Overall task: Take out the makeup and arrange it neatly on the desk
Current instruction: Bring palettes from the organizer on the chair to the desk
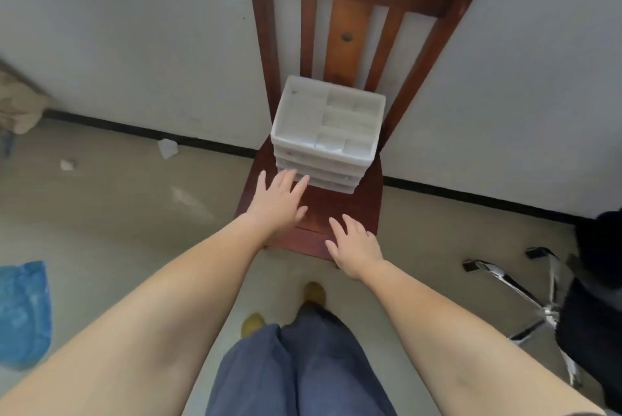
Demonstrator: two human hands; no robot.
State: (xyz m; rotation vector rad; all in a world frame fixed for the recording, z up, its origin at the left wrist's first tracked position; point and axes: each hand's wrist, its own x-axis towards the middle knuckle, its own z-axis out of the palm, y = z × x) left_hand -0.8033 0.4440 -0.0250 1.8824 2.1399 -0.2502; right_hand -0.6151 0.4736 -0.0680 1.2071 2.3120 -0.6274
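Reaching over a wooden chair [340, 213], both hands are released with fingers spread: the left hand [279, 202] just beside the white organizer [328, 132] on the seat, the right hand [356, 247] nearer. No label or writing is readable on the organizer.

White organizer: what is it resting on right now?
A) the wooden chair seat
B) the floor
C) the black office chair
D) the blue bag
A: the white organizer sits on the red-brown wooden chair seat against the wall, with both open hands reaching toward it.
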